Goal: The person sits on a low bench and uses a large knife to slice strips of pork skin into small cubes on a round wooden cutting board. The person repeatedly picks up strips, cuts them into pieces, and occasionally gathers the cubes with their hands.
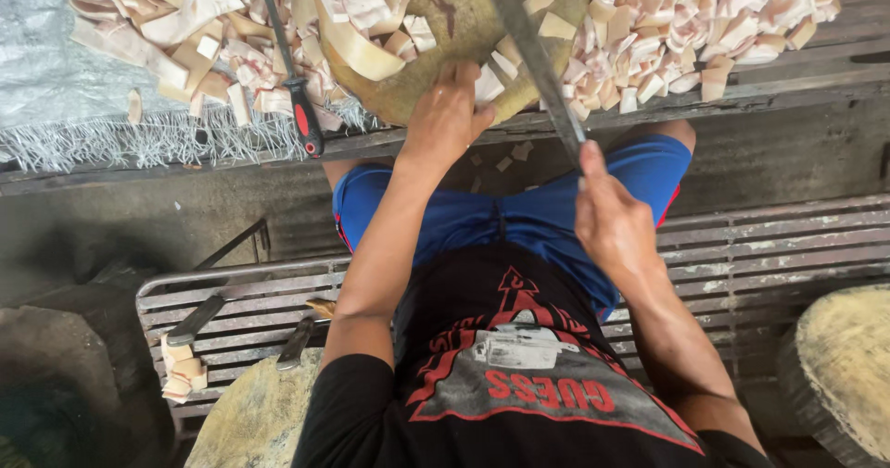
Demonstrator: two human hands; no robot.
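Right hand (612, 218) fisted — gripping knife (533, 56).

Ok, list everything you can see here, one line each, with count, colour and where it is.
Round wooden chopping block: one, yellowish-brown, top centre.
Cut pale pieces: many, cream and pink, heaped around the block.
Long grey metal blade: one, over the block, in the right hand.
Red-and-black handled steel rod: one, left of the block.
Slatted metal bench: one, grey, under the person.
Left hand: on the block's edge.
Right hand: grip closed on the blade's handle.
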